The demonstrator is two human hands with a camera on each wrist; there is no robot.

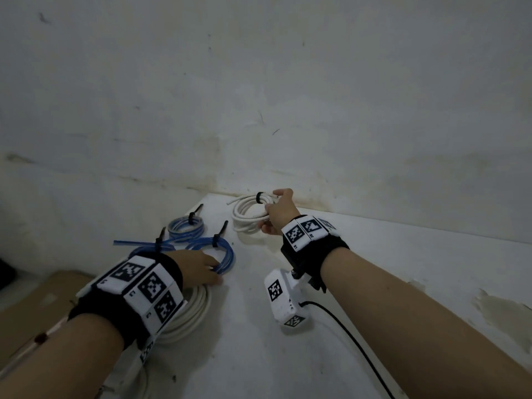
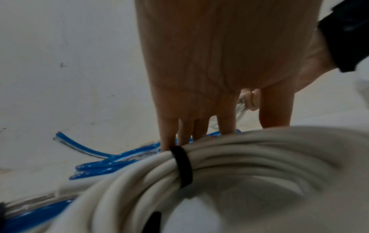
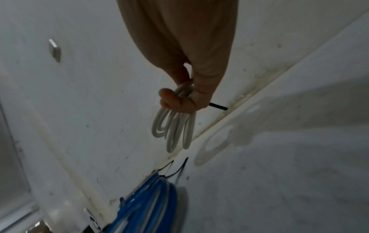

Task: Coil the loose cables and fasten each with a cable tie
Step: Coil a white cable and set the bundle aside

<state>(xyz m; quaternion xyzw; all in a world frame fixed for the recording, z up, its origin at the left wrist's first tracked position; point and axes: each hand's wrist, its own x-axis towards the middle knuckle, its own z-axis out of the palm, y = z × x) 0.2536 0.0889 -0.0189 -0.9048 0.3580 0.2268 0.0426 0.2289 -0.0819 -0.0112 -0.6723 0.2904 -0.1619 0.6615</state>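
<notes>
One white coil (image 1: 248,212) is gripped in the right hand (image 1: 278,212).

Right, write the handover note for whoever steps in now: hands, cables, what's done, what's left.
Right hand: grip closed around the small white coil near the back wall; a black tie is already round it.
Left hand: fingers straight, resting on the large blue coil, which carries two black ties.
Small blue coil: tied, lying behind the large blue one.
Big white coil: under the left wrist, with a black tie round it.
Done: every coil in view is tied.
Left: set the small white coil down; tie tails are untrimmed. No loose cable is in view.
</notes>
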